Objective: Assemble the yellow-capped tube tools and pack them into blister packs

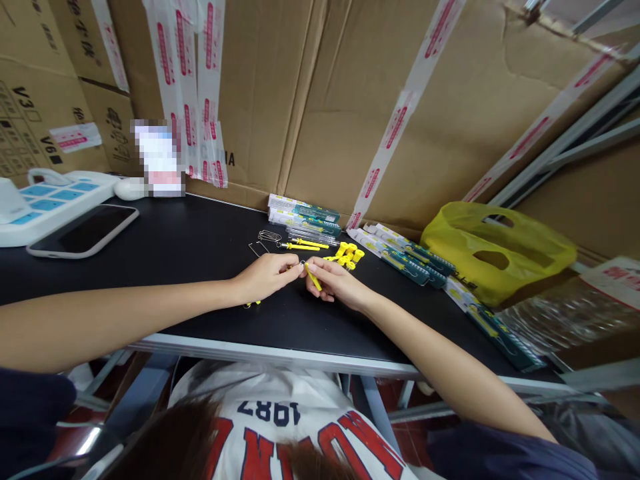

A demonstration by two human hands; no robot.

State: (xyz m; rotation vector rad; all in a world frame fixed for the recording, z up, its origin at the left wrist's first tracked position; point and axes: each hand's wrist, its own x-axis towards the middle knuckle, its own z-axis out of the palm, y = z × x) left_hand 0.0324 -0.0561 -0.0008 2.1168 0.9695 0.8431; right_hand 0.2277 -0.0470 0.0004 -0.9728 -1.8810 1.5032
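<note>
Over the black tabletop [210,260] my two hands meet at their fingertips. My right hand [340,283] pinches a slim yellow plastic stick [315,280] that slants down toward me. A small metal loop shows at the stick's upper end, between the two hands. My left hand [267,277] is closed in a pinch at that loop; its fingers hide most of what they hold. Just beyond lie yellow sticks with metal ends [310,245], a cluster of yellow plastic caps [350,255] and bent metal wire hooks [270,236]. Another small yellow piece [254,304] lies beside my left wrist.
Clear plastic tubes [313,235] and printed narrow boxes [305,211] lie at the back. More such boxes [405,257] run along the right, by a yellow plastic bag [493,247]. A phone [83,230] and a power strip [65,203] lie left. Cardboard [325,100] walls the back.
</note>
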